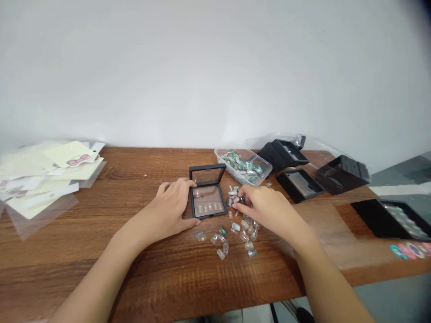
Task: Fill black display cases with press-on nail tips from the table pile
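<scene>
My left hand [173,204] grips the left side of an open black display case [209,215], with the thumb at its front corner and the fingertips by the hinge. The lid with a clear window stands up at the back. Inside lie a row of several glittery false nails [210,207] and one more nail [197,194] at the upper left. To the right of the case, my right hand [266,204] reaches into a loose pile of false nails [232,193]. Thumb and index finger pinch around a nail there, partly hidden. More loose nails [244,235] are scattered in front.
A clear plastic tub [266,167] of green and silver nails stands behind the pile. Several black boxes [299,185] are at the right, one [393,219] holding nails. Coloured round pieces [414,250] lie near the right edge. Cards and clear sleeves [57,166] are heaped at the left.
</scene>
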The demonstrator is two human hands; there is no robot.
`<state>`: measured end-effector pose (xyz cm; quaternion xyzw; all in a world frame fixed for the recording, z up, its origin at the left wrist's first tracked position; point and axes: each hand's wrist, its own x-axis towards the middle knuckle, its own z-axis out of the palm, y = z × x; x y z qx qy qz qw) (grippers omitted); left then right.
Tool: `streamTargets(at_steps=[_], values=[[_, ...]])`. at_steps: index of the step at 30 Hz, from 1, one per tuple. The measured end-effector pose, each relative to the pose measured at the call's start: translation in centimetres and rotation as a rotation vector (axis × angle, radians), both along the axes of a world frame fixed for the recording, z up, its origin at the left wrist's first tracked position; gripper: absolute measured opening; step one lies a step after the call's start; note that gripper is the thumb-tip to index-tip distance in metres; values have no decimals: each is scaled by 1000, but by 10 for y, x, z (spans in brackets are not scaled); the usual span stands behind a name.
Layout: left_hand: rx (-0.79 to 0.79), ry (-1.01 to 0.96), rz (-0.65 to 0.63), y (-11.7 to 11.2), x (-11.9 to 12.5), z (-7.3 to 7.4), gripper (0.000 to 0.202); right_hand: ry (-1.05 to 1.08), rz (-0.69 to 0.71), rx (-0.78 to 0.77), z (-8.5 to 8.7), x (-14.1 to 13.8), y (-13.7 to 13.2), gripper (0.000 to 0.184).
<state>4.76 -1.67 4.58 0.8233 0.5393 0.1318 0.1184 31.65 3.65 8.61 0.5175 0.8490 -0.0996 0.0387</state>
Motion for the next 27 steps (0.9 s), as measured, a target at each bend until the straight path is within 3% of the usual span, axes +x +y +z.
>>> streamTargets(at_steps=[9,18,24,27], values=[[10,15,3,-1,1,1,62,50,107,-15,-6,-2,0,10],[11,27,-1,-1,0,0,62,201,239,2,-14,-3,3,24],[15,24,-8,0,0,-1,63,206,238,-8,-20,-2,8,12],[14,31,-13,1,-1,-2,64,231,235,3,-21,-2,8,16]])
